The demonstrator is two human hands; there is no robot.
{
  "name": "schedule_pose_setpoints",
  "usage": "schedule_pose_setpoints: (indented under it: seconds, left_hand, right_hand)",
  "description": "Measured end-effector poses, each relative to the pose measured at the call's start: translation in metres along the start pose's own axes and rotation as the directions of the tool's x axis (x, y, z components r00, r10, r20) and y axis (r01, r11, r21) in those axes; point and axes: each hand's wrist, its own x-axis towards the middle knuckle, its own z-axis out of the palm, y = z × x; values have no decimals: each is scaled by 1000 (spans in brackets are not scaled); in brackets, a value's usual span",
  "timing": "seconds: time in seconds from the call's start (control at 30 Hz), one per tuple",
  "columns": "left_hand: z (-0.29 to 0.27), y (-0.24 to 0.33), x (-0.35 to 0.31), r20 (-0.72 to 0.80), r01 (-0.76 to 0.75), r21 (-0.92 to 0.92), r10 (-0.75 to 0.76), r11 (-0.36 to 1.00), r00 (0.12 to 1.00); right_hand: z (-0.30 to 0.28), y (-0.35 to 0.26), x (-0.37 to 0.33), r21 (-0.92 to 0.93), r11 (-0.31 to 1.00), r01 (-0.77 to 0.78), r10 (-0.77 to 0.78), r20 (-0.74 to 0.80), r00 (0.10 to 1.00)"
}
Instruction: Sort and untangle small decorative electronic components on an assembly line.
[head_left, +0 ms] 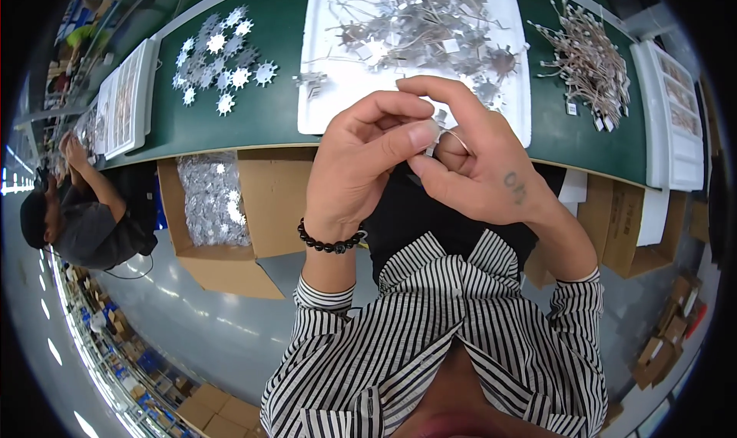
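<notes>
Close together above the near edge of a white foam tray (309, 92), my two hands work on one small part. My left hand (361, 150) pinches a small silvery metal piece (441, 119) with thumb and forefinger. My right hand (487, 161) has its fingers curled round the same piece, and a thin pale wire (459, 138) loops out between its fingers. Most of the part is hidden by the fingers. Inside the tray lies a heap of metal star plates with wires (430, 35).
Loose toothed star plates (219, 62) lie left on the green table (269, 115). A bundle of wires with white connectors (591, 66) lies right. An open carton (265, 208) with bagged metal parts (211, 200) stands below the table. Another person (84, 215) works at far left.
</notes>
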Motion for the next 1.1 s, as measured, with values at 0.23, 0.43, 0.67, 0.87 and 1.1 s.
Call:
schedule_pose_setpoints:
  seconds: [0.23,0.43,0.67,0.87,1.1]
  left_hand:
    - [-3,3,-3,62,20,-42,-17,999,998]
    - [17,7,-6,-59,-255,314,287,915,956]
    - [11,13,10,-154,-462,506,603,728,783]
    - [-26,24,37,4,-395,852,752,343,659]
    - [-134,65,64,251,142,898,750,-417,612]
  right_hand:
    - [5,1,2,-33,995,94,-93,29,995]
    - [-1,-5,6,-283,953,112,-125,-27,992]
    - [-22,7,22,-790,582,192,-450,-117,886]
    - [-27,16,29,-832,547,90,-327,-113,938]
    - [-37,25,24,-867,473,157,-441,-79,894]
